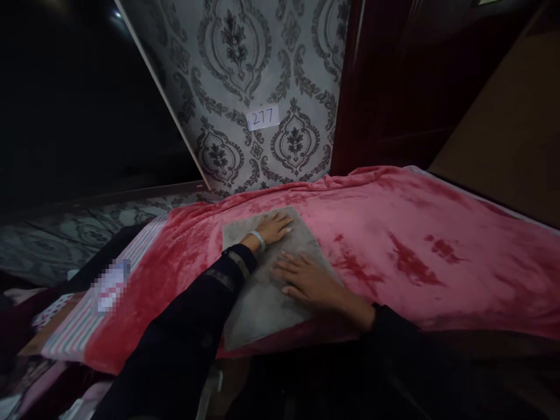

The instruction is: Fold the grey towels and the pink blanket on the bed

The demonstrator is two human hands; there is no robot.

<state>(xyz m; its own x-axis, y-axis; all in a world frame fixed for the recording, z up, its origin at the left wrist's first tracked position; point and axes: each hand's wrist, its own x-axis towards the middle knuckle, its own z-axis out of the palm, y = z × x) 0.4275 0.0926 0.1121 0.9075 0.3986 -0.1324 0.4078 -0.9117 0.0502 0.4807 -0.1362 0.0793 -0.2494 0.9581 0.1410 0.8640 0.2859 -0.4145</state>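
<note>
A grey, soft-looking cloth (258, 312) lies flat on a pink and red plush blanket (363, 216). Resting on the cloth's far part is my left hand (272, 228), palm down with the fingers stretched out and a light band at the wrist. My right hand (310, 282) lies on the cloth's right side, nearer to me, its fingers spread and pointing left. Neither hand grips anything; both only touch the cloth from above. Dark sleeves cover both forearms, and the left one hides part of the blanket.
Behind the blanket stands a patterned grey wall (258, 70) with a paper label (263, 118) reading 277. A large dark screen-like panel (87, 105) is at the left, a dark red glossy panel (394, 87) at the right. A striped cloth (83, 326) and blurred items lie left.
</note>
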